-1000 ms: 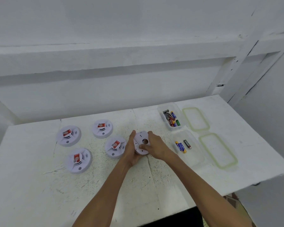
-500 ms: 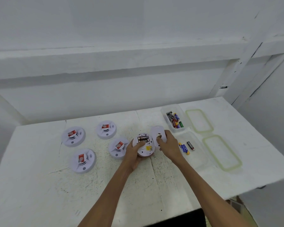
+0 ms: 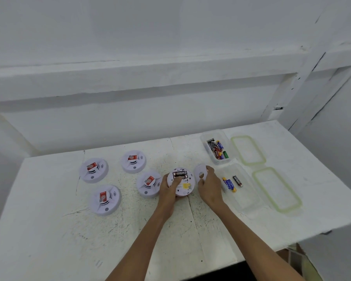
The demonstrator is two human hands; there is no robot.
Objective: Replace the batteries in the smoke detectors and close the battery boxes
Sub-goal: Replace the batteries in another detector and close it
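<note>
A white smoke detector [image 3: 183,188] lies back-up at the table's middle, its battery bay uncovered with black batteries [image 3: 179,174] showing. My left hand [image 3: 169,187] grips its left rim, thumb reaching onto the batteries. My right hand [image 3: 209,186] holds the round white back cover [image 3: 201,173] just to the right of the detector, down near the table. Several more detectors lie face-up to the left, the nearest [image 3: 148,183] touching my left hand. A clear box [image 3: 213,149] holds several batteries; a second clear box [image 3: 244,194] holds two.
Two green-rimmed lids [image 3: 248,150] [image 3: 277,189] lie right of the boxes. The white table [image 3: 49,230] ends at a front edge near my forearms and a right edge past the lids. A white wall with a ledge stands behind.
My right hand lifted the back cover off the detector and carried it to the right, exposing the batteries. My left thumb moved onto the batteries.
</note>
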